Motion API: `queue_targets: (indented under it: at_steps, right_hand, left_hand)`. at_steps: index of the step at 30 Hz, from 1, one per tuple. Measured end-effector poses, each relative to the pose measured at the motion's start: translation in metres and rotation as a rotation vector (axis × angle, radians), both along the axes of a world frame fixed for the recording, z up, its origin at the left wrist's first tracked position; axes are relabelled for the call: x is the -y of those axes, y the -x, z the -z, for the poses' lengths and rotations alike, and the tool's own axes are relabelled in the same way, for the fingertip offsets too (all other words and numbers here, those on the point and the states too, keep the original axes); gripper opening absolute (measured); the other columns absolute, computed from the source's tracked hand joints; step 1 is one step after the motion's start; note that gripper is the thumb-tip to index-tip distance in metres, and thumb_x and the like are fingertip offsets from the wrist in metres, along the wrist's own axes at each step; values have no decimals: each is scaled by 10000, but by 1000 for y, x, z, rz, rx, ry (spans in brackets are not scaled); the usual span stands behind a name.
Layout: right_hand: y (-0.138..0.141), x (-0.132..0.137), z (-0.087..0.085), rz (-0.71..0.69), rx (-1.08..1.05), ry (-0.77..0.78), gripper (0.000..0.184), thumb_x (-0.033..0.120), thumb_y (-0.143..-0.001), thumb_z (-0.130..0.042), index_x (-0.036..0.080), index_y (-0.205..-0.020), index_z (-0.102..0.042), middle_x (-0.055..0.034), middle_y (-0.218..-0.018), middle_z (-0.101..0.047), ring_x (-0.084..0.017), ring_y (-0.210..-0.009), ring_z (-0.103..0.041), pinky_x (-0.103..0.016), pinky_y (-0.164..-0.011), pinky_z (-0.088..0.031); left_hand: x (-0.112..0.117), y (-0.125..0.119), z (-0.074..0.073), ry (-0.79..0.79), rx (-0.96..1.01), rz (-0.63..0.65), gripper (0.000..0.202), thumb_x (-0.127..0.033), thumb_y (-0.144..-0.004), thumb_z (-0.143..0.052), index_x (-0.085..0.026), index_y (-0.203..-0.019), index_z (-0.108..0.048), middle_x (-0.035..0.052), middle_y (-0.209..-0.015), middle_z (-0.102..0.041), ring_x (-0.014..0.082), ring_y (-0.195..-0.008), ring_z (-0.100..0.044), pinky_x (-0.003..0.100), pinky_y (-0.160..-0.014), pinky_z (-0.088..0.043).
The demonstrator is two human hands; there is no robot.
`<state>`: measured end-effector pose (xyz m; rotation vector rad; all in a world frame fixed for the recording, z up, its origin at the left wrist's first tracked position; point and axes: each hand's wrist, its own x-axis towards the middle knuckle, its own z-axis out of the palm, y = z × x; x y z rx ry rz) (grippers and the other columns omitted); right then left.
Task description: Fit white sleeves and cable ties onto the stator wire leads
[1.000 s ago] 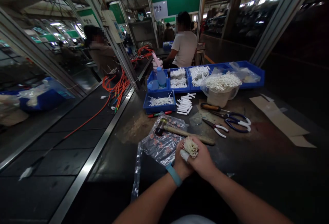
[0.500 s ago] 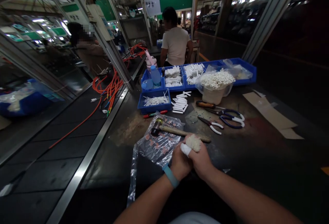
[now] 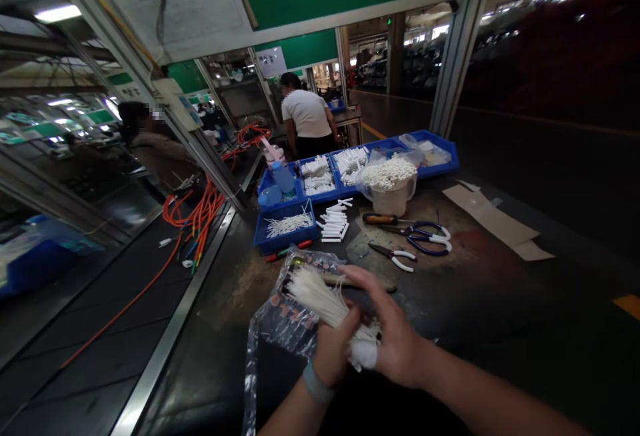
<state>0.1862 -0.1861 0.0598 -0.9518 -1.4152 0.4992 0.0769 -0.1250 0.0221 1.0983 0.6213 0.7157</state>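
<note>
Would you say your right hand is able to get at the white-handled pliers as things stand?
Probably yes. The pliers lie in the open on the table just beyond the right hand, with nothing blocking the way, and its fingers are spread, while the left hand grips the bundle.

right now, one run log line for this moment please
left hand: closed round bundle of thin white sticks | right hand: fingers spread, against bundle | below: clear printed plastic bag | nearby: white-handled pliers

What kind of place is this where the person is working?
Most likely a factory assembly line: a long black conveyor belt runs beside the workbench, blue bins hold sorted white parts, and other people work further along.
</note>
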Motion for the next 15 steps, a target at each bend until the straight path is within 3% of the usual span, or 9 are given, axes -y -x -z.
queue_targets:
  at_steps: [3,6,8,11,13,15]
  right_hand:
    - [-2,6,6,270,61,-163,431,369,-930,-387,212,-1331,-409,-118,-1339,-404,-296,-1258,-364,-498,-1046,-300]
    - [12,5,24,400,-81,-116,395,356,-962,-272,207,-1273,-463,-115,-1284,-455,-282,-1215,-419,-471,-1010,-361]
    - [14,7,31,362,-62,-77,389,343,-962,-265,210,-1266,-469,-108,-1269,-474,-270,-1207,-431,-451,-1009,-376]
    - [-5,17,24,181,142,-11,444,320,-937,-334,174,-1355,-372,-124,-1324,-433,-251,-1230,-416,-401,-1004,-406]
    - [-28,24,11,142,395,-70,491,271,-900,-407,163,-1376,-347,-131,-1363,-397,-265,-1262,-377,-434,-1026,-377]
    - [-48,27,0,128,755,-224,455,190,-892,-408,188,-1347,-411,-103,-1361,-420,-262,-1284,-345,-471,-1052,-329]
  left_hand:
    - [7,-7,-18,99,221,-104,292,-427,-706,-698,-188,-669,-535,-28,-680,-550,152,-780,-571,303,-799,-462]
    - [18,-24,-25,292,297,-145,327,-383,-617,-774,-187,-816,-605,-4,-841,-620,154,-840,-590,293,-817,-461]
    - [20,-30,-24,368,269,-173,424,-383,-579,-800,-183,-904,-615,4,-872,-630,151,-829,-598,276,-794,-465]
    - [14,-23,-18,343,164,-124,304,-400,-655,-752,-147,-735,-603,-13,-667,-578,102,-622,-550,226,-628,-444]
    - [10,-13,-15,309,65,17,283,-391,-695,-720,-140,-682,-591,-10,-607,-549,94,-556,-518,228,-572,-419]
    - [10,-6,-13,237,-56,214,274,-426,-705,-695,-166,-751,-623,7,-642,-580,130,-597,-556,262,-593,-442]
